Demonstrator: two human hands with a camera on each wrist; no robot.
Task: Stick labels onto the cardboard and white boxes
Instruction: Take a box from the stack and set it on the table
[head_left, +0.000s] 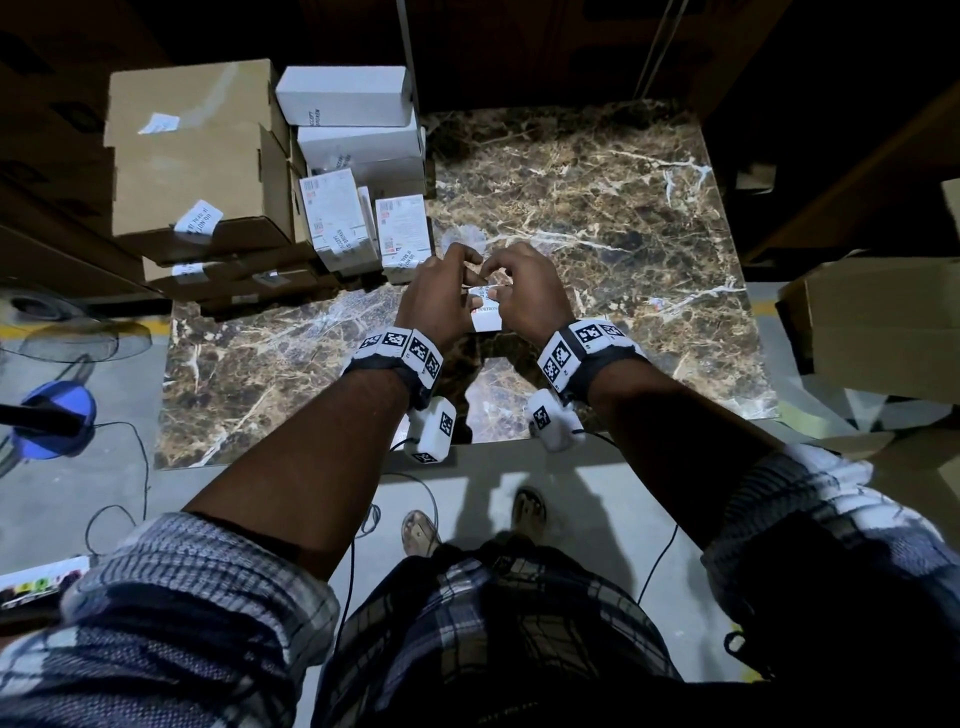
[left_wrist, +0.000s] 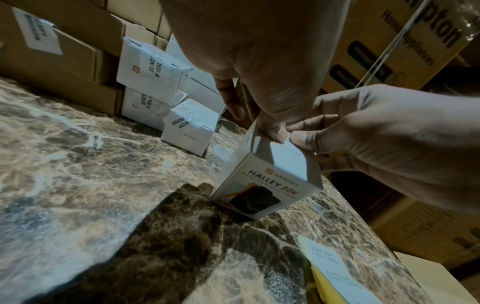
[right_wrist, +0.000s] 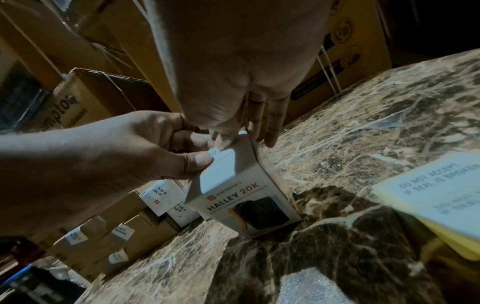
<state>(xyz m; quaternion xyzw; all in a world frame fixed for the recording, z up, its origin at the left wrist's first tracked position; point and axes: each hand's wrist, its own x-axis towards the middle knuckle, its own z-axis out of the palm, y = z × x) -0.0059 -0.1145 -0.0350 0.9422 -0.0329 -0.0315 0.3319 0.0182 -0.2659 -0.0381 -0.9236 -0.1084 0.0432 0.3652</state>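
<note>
I have a small white box (left_wrist: 262, 185) standing upright on the marble table (head_left: 597, 208), near the middle, and both my hands are on its top end. My left hand (head_left: 436, 301) has its thumb and fingers curled down over the top on its side; my right hand (head_left: 530, 296) pinches the upper edge between thumb and forefinger. A label (head_left: 483, 292) lies across the top between my fingers, its print only partly readable, so I judge I am pressing a seal label down over the closing flap. I cannot tell whether its ends are stuck yet. The next move, I think, calls for smoothing the label over the edge and down the side without tipping the box, which stands narrow and tall. To my left the finished white boxes (head_left: 358, 171) and the cardboard boxes (head_left: 197, 156) crowd that corner, just beside my left hand, so there is little room there. The marble to my right and beyond is open. The sheet of spare labels (right_wrist: 441, 195) lies on the table near my right wrist, close to the near edge.
</note>
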